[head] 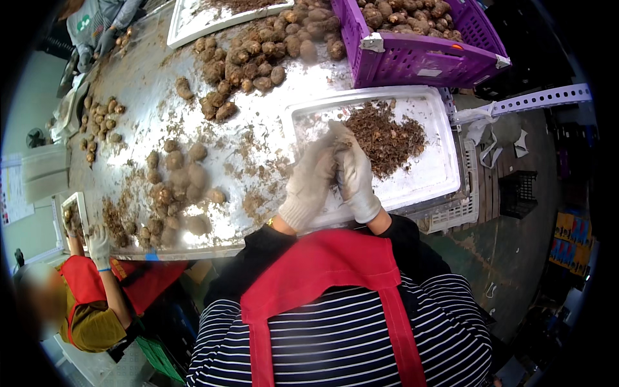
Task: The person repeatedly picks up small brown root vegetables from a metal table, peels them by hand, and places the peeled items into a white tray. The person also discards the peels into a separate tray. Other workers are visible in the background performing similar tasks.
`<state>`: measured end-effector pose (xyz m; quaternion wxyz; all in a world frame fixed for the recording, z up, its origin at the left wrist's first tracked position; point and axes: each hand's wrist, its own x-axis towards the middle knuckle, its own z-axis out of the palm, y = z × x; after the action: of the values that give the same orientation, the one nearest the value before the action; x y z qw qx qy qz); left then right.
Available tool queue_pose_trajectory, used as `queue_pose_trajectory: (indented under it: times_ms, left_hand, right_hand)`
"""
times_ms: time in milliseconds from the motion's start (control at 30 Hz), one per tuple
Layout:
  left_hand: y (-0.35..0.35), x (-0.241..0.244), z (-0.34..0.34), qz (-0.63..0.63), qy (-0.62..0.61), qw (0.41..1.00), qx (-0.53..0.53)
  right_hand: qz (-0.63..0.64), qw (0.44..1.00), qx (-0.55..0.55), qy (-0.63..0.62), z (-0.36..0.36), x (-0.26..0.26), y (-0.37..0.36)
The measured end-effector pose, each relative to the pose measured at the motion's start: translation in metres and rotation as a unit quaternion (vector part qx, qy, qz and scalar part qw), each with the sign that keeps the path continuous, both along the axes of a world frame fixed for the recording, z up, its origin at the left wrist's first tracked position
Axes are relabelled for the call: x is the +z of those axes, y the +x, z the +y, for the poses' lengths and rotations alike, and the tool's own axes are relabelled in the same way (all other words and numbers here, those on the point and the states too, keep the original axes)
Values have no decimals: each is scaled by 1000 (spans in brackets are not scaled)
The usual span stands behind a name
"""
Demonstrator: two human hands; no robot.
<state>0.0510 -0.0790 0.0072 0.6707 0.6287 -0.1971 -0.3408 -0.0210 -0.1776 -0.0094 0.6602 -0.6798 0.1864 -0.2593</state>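
My left hand (309,179) and my right hand (355,174), both in pale knitted work gloves, meet above the near left part of a white foam tray (447,164). Their fingers are curled together around something small and brown that is mostly hidden, perhaps a taro corm; which hand grips it I cannot tell. Brown fibrous peelings (387,138) lie heaped in the tray, just beyond and right of my hands. To the left on the metal table (242,145) lie loose brown taro corms (181,174), with a larger pile (256,58) farther back.
A purple plastic crate (425,60) full of corms stands behind the tray. Another white foam tray (193,36) lies at the back. Co-workers stand at the near left, with gloved hands (100,244) at a small tray, and at the far left. A perforated metal bar (541,99) juts out right.
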Motion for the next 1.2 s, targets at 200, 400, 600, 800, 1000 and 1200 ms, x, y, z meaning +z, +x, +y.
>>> queue_pose_trajectory:
  times_ms: [200,400,600,800,1000,1200]
  left_hand:
    - [-15,19,-5,114,-57,989,70]
    - [-19,-10,1,282,-200,916,202]
    - [29,3,9,-252,102,962,-4]
    - [31,23,12,37,52,996,-67]
    - [23,-1,22,213,-74,970,-94]
    - [30,24,28,161,88,978,-100]
  right_hand:
    - [-37,988,4,-148,-5,14,2]
    - [-1,971,37,-234,-1,11,8]
    - [-18,982,67,-177,-5,12,10]
    - [-13,998,53,26,-9,18,2]
    - [33,991,70,107,-12,23,-2]
    - [72,993,90,-37,-11,15,-6]
